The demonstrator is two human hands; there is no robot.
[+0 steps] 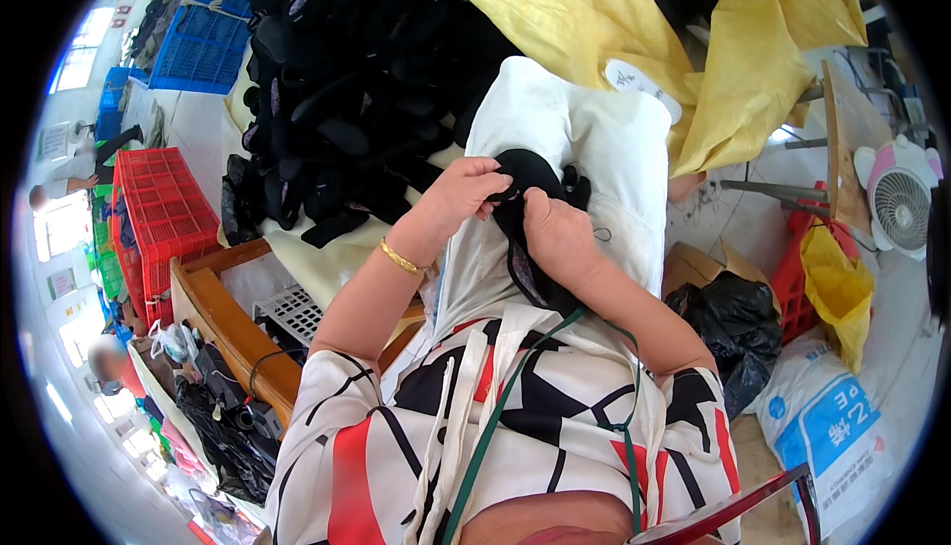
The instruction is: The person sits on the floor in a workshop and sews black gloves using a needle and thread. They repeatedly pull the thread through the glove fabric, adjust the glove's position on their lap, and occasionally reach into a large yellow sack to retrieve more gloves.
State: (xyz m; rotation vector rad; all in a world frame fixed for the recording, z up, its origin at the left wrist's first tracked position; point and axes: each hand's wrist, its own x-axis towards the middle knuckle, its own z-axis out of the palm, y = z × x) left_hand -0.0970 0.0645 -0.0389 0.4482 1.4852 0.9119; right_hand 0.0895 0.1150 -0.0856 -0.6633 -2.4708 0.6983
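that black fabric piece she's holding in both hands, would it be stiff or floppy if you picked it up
The black fabric piece is probably floppy: it bends and droops between the left hand and right hand. Likely light, since fingertips alone hold it. It looks unlikely to roll or break.

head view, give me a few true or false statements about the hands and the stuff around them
1. Both hands hold a black fabric piece over a white cloth on the lap. True.
2. The left hand has a gold bracelet at its wrist. True.
3. The right hand holds scissors. False: it grips the black fabric piece.
4. The pile of black pieces lies to the person's right. False: it lies ahead and to the left.
5. A small fan stands at the right. True.
6. The red crate is on the right. False: it is on the left.
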